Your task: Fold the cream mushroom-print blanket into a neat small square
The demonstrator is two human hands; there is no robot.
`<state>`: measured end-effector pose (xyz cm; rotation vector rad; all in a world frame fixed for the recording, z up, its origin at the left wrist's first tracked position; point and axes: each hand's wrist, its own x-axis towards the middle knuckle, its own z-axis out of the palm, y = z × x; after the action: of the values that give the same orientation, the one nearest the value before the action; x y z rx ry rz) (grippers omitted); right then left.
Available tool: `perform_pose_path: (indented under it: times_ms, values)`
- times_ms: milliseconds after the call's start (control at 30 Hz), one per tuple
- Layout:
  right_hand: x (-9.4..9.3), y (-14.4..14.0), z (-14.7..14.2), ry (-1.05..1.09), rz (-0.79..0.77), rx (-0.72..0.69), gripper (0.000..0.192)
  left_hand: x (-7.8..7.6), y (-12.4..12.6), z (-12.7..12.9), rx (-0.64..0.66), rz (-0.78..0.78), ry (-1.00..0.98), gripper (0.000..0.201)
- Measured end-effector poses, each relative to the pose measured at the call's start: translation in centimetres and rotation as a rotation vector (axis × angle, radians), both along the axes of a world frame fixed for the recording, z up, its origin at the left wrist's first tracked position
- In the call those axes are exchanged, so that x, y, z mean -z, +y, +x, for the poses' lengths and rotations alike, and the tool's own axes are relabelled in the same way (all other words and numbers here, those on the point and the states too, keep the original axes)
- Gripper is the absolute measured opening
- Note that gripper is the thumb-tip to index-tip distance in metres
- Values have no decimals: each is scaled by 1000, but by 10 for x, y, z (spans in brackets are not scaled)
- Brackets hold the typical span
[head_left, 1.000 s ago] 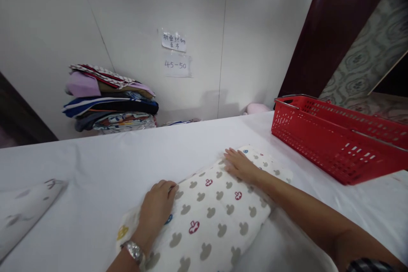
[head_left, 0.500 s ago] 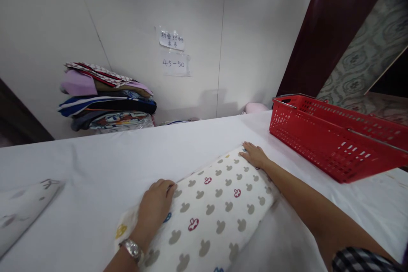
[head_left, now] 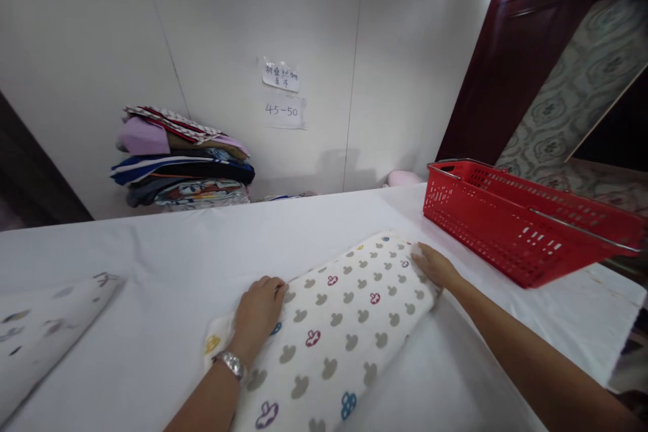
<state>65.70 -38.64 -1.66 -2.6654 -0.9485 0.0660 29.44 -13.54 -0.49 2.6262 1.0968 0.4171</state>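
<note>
A folded white cloth [head_left: 339, 324] printed with grey, red and blue mouse-head shapes lies on the white table [head_left: 177, 263] in front of me. My left hand [head_left: 258, 314], with a metal watch on its wrist, rests flat on the cloth's left end. My right hand [head_left: 438, 268] lies flat against the cloth's far right edge, fingers together on the fabric. Neither hand grips anything.
A red plastic basket [head_left: 521, 229] with metal handles stands at the right. A stack of folded fabrics [head_left: 182, 162] sits against the white wall at the back left. Another white patterned cloth [head_left: 40, 331] lies at the table's left edge. Paper notes [head_left: 281, 94] hang on the wall.
My right hand has slid from the middle of the cloth's top to its right edge. The left hand has stayed in place. The view has shifted slightly.
</note>
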Motion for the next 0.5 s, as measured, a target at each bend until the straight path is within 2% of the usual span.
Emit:
perform_pose_path:
  times_ms: [100, 200, 367, 500]
  values:
    - [9, -37, -7, -12, 16, 79, 63, -4, -1, 1, -2, -20, 0, 29]
    - [12, -52, -11, -14, 24, 141, 67, -12, 1, -5, 6, -64, 28, 32]
    - [12, -43, -8, -14, 25, 183, 67, -24, 8, -28, -65, -105, 167, 36]
    - [15, -31, -1, 10, 165, 198, 58, -23, 7, -39, -145, -136, 158, 37]
